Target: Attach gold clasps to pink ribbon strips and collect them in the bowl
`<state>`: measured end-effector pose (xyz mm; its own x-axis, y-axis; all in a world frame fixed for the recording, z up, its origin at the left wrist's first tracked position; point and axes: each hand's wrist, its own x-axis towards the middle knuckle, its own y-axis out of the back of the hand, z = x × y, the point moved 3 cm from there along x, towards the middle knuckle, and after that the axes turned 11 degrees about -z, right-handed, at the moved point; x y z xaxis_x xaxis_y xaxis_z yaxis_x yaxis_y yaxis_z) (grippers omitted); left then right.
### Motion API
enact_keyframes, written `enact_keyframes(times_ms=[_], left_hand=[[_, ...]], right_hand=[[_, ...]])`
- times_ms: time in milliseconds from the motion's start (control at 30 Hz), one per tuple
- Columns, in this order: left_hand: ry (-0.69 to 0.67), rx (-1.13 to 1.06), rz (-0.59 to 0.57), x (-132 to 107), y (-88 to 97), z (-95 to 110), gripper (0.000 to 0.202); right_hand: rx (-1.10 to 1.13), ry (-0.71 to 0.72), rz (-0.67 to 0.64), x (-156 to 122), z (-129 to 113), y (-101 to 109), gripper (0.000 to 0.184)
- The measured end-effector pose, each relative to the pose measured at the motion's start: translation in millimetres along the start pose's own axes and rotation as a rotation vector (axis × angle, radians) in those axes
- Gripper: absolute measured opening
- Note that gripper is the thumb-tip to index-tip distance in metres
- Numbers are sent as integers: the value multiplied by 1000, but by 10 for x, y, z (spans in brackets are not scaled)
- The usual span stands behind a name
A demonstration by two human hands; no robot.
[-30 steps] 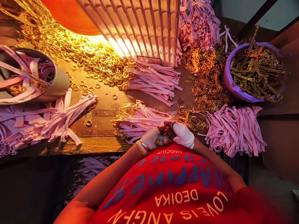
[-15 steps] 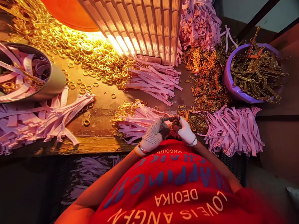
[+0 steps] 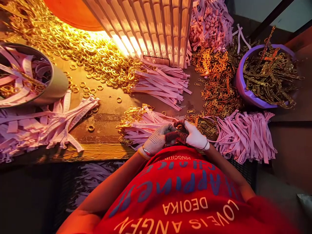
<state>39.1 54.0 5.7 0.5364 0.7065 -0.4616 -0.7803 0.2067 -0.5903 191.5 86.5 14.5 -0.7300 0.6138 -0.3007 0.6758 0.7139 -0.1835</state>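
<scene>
Left hand [image 3: 156, 140] and right hand [image 3: 195, 135] meet, fingers curled, gap narrow; cannot tell what they hold. Gold ring, glimpsed between them half-second ago, now hidden, probably within fingers: suggests tighter two-handed fingerwork. Nearby: pink straps [image 3: 156, 118] at 10 o'clock, dark-gold links [image 3: 206, 126] at 2 o'clock.

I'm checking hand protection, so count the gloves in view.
2: one glove on the left hand, one on the right hand, held close together by the red shirt. Others could be hidden under the pink straps.
</scene>
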Motion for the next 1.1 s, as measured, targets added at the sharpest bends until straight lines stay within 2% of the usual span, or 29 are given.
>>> enact_keyframes(times_ms=[100, 167, 233, 367, 600, 700, 800, 867, 967, 1033, 1100], left_hand=[[-29, -122, 24, 3, 24, -17, 35], [-40, -178, 81, 5, 62, -23, 42], [-48, -186, 141, 15, 95, -35, 48], [-89, -113, 159, 49, 88, -65, 43], [-42, 99, 119, 46, -11, -58, 32], [-19, -45, 158, 85, -36, -104, 33], [-14, -163, 239, 205, 1, -132, 36], [-52, -17, 215, 372, 84, -60, 29], [-155, 558, 184, 755, 329, 213, 21], [-234, 1000, 320, 1046, 550, 457, 19], [-191, 1310, 383, 1339, 737, 645, 29]], right_hand=[[-73, 9, 100, -50, 60, 65, 49], [-186, 15, 172, -113, 78, 124, 46], [-303, 16, 190, -166, 80, 147, 45], [-591, -75, 142, -180, 70, 67, 40], [-1091, -497, -53, -96, -121, -84, 35], [-1177, -582, -81, -70, -209, -126, 33], [-1149, -597, -35, -49, -131, -135, 35], [-1034, -556, 53, -41, 5, -84, 33], [-790, -369, 288, -41, 209, 112, 28], [-672, -234, 436, -59, 302, 285, 29], [-601, -136, 518, -86, 352, 440, 27]])
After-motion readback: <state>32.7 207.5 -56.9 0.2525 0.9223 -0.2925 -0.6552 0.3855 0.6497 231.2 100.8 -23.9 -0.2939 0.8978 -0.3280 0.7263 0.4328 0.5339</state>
